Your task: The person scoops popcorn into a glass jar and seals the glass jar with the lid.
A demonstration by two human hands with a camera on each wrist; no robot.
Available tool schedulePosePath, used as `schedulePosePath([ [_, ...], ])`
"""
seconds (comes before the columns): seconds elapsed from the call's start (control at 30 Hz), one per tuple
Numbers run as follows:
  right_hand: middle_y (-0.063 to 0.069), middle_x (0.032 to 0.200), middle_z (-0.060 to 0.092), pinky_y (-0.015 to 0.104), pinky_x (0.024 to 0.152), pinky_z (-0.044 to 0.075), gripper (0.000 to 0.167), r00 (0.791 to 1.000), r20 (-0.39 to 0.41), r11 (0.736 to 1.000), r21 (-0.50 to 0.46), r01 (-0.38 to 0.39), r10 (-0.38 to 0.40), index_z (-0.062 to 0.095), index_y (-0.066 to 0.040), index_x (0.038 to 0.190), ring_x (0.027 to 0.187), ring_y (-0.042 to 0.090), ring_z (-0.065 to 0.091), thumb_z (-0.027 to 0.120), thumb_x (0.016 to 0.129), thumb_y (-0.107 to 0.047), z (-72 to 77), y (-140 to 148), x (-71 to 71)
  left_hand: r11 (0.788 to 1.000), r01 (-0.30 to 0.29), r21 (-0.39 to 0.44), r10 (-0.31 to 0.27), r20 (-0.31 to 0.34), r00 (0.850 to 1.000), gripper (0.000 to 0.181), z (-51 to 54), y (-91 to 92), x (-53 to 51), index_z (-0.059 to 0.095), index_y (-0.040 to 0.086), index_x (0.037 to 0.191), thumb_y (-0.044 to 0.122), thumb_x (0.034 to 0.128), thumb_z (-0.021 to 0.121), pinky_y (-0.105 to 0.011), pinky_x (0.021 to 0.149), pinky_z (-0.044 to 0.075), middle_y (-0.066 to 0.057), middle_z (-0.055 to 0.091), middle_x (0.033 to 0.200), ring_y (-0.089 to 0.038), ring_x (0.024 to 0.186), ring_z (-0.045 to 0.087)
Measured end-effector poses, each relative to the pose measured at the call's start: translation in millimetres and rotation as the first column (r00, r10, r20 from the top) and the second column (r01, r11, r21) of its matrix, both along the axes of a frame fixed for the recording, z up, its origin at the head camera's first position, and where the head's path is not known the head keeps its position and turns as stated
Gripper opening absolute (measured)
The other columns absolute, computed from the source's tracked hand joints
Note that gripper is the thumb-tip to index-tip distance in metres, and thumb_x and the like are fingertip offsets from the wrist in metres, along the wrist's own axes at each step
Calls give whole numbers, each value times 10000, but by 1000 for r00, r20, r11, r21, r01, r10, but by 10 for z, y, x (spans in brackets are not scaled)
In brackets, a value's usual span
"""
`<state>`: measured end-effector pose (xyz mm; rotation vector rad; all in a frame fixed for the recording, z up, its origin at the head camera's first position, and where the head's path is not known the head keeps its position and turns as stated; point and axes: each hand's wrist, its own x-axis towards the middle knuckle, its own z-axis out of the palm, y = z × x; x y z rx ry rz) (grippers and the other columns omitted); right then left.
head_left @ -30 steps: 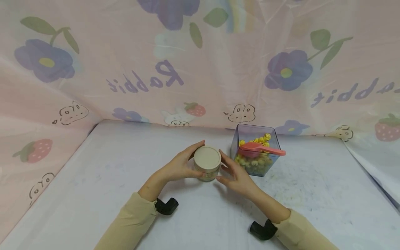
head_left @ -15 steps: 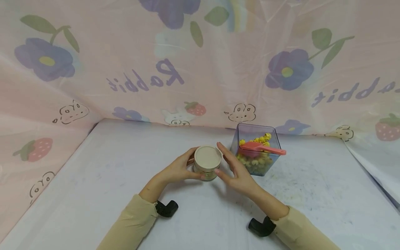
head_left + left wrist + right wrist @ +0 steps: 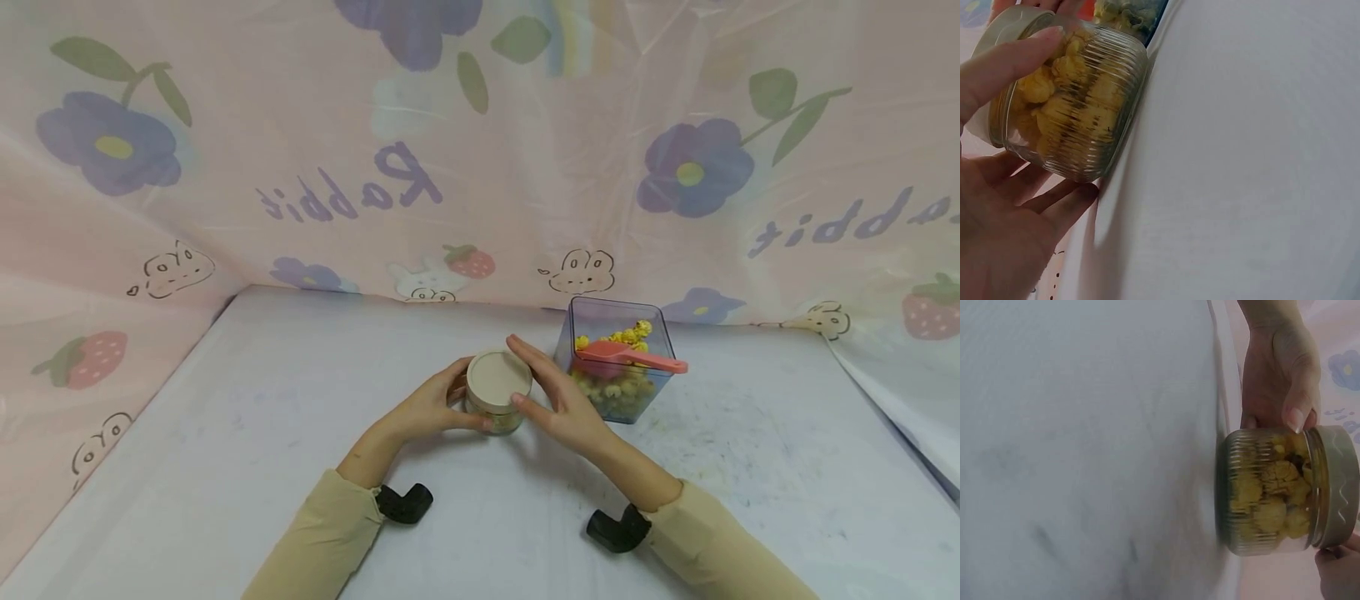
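Note:
A ribbed glass jar of yellow popcorn stands upright on the white table, with a cream lid on top. My left hand grips the jar's glass body from the left, thumb in front and fingers behind. From the right, my right hand holds the lid by its rim, with its thumb at the front edge and its fingers towards the back. In the right wrist view the lid sits on the jar's mouth, and only part of my right hand shows at the rim.
Just right of the jar stands a clear bluish square bin part filled with popcorn. A pink scoop lies in it, its handle sticking out over the right rim. A patterned pink curtain hangs behind the table.
My right hand has moved left and up, from beside the jar to the rim of the lid. The left hand keeps its grip, and the jar has barely moved.

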<state>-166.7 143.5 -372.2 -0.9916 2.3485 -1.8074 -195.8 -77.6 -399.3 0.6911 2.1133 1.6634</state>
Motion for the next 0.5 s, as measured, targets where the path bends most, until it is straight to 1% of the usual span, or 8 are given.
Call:
schedulePosePath([
  [0.13, 249, 1538, 242, 578, 1154, 153, 629, 1000, 23, 1000, -11, -11, 11, 283, 70, 1463, 1445, 391, 167, 578, 909, 32, -3, -6, -8, 1000, 7, 1, -7, -4, 1000, 854, -8, -1, -2, 326, 37, 1456, 59, 752, 808, -440, 1158, 264, -153, 419, 1455, -334, 1395, 341],
  [0.27, 246, 1528, 267, 569, 1154, 166, 624, 999, 41, 1000, -8, -12, 12, 294, 75, 1457, 1436, 385, 198, 584, 906, 27, -6, -6, -16, 1000, 10, -6, -10, -15, 1000, 828, -9, -5, -2, 345, 47, 1446, 76, 760, 807, -447, 1156, 268, -142, 432, 1448, -329, 1395, 343],
  [0.5, 274, 1501, 295, 577, 1138, 197, 615, 999, 40, 1000, 16, -2, 1, 329, 82, 1439, 1413, 406, 242, 613, 900, -1, -45, 10, -51, 1000, 7, -10, -7, -10, 1000, 831, 2, -13, 6, 336, 50, 1452, 92, 768, 805, -432, 1154, 276, -134, 423, 1455, -321, 1392, 351],
])
